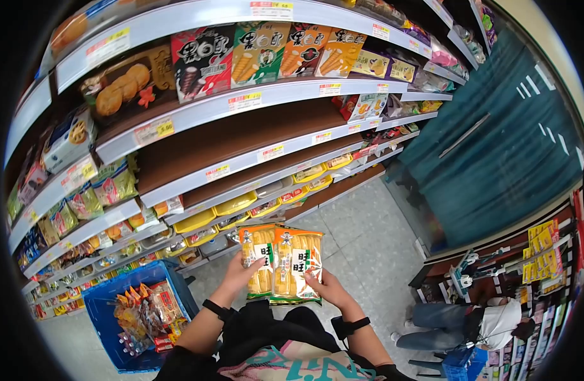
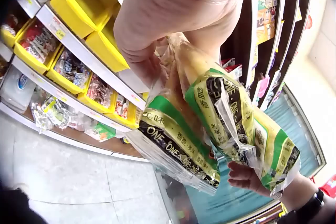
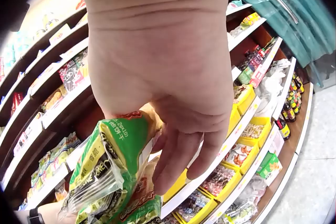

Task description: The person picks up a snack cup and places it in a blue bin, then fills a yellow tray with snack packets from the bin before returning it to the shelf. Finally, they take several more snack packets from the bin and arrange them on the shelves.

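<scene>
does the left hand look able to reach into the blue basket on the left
Probably: the blue basket is open-topped and on that side, though the left hand is busy gripping a cracker bag.

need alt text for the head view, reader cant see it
A person's left hand and right hand hold snack packs side by side, in front of store shelves of packaged food. A blue basket with snacks inside is at lower left; another person in a white top is at lower right.
</scene>
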The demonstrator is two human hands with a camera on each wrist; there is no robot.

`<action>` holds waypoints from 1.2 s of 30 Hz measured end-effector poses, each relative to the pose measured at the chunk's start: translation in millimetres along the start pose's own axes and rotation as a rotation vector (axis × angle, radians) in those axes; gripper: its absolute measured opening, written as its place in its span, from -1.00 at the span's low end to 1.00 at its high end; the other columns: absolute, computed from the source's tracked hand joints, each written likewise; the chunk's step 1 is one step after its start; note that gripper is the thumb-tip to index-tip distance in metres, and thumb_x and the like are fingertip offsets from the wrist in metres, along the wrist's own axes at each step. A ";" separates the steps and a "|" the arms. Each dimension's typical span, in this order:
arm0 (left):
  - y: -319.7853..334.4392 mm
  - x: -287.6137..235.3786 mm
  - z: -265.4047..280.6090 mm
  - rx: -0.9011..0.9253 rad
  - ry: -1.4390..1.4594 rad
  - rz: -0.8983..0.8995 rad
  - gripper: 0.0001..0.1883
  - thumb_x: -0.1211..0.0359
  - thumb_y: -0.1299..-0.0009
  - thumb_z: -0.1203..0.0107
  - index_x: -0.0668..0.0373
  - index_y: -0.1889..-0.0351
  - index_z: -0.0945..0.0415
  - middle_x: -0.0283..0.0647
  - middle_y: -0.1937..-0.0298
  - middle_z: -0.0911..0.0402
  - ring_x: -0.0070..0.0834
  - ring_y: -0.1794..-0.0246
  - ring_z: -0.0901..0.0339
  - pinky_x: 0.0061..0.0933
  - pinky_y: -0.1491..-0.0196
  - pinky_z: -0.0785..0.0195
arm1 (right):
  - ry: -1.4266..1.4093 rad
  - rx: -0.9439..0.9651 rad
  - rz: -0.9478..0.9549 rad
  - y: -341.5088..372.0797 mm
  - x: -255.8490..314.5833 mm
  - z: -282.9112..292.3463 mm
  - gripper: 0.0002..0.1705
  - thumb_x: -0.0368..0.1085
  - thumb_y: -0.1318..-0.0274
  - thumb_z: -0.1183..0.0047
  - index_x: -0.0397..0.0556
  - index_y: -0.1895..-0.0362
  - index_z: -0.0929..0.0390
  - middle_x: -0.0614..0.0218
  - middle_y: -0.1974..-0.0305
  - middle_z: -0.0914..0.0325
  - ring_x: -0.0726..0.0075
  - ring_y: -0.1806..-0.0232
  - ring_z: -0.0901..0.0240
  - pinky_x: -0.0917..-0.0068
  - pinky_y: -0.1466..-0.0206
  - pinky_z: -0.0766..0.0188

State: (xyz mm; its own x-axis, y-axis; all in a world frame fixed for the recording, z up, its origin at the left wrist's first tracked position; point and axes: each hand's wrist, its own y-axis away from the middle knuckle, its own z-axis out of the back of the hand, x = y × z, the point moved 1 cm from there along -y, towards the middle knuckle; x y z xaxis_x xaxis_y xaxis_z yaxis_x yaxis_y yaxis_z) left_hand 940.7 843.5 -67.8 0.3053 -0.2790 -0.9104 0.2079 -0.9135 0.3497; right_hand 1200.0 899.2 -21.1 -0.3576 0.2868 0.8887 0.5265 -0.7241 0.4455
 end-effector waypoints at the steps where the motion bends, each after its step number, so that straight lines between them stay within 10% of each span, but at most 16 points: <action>1: -5.8 -6.6 -3.2 0.005 -0.009 -0.002 -0.58 0.33 -0.32 -0.23 0.30 -0.08 -0.39 -0.22 0.02 -0.58 -0.54 0.05 -0.51 -0.46 -0.03 -0.38 | -0.031 -0.010 0.005 -6.1 2.0 4.2 -0.41 -0.05 -0.28 -0.03 -0.27 -0.18 -0.31 0.27 0.01 -0.51 0.52 0.05 -0.44 0.48 -0.04 -0.40; 36: -312.5 -92.9 -274.3 -0.174 0.258 0.037 -0.49 0.22 -0.42 -0.11 0.29 -0.22 -0.25 -0.21 -0.09 -0.50 -0.44 -0.06 -0.49 -0.42 -0.14 -0.36 | -0.434 -0.240 0.242 -195.9 44.1 426.8 -0.51 -0.24 -0.23 -0.11 -0.22 -0.16 -0.36 0.38 0.08 -0.54 0.64 0.12 -0.44 0.61 0.02 -0.39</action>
State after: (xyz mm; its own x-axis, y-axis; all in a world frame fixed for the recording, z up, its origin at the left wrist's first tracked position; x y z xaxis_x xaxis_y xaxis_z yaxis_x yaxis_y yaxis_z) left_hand 1102.3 1236.1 -31.9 0.5368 -0.2065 -0.8180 0.3411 -0.8337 0.4343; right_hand 1410.3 1321.4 -23.1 0.1293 0.2903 0.9481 0.3454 -0.9095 0.2314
